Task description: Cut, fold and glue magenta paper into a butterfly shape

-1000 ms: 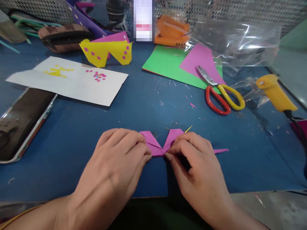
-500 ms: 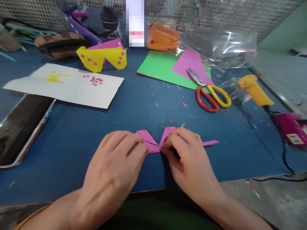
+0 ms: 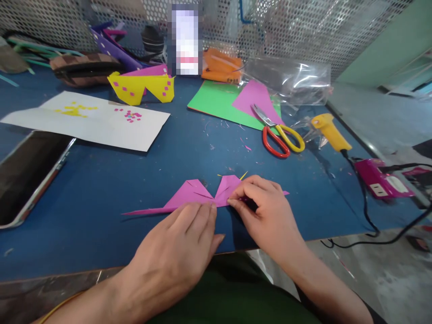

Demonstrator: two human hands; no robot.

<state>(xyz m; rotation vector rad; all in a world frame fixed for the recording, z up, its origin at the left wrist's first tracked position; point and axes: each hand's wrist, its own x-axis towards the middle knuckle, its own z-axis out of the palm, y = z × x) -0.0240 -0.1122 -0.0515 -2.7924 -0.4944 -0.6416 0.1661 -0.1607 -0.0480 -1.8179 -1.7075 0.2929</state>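
A folded purple paper shape (image 3: pixel 192 195) lies flat on the blue table (image 3: pixel 101 180) near its front edge, with two pointed wings spreading left and right. My left hand (image 3: pixel 178 252) lies palm down just in front of it, fingertips at its lower edge. My right hand (image 3: pixel 261 209) pinches the right wing of the purple paper, covering most of it. A thin purple tip sticks out past that hand.
Red and yellow scissors (image 3: pixel 278 132) lie on green and purple sheets (image 3: pixel 219 99) at the back right. A yellow glue gun (image 3: pixel 329 132), a pink plug (image 3: pixel 381 184) and cables are at the right. White paper (image 3: pixel 91 123), a phone (image 3: pixel 29 173) and a yellow folded shape (image 3: pixel 141 87) are on the left.
My left hand has slid back toward me off the purple paper, uncovering its long left wing. My right hand stays pinched on the right wing. The view has shifted left.
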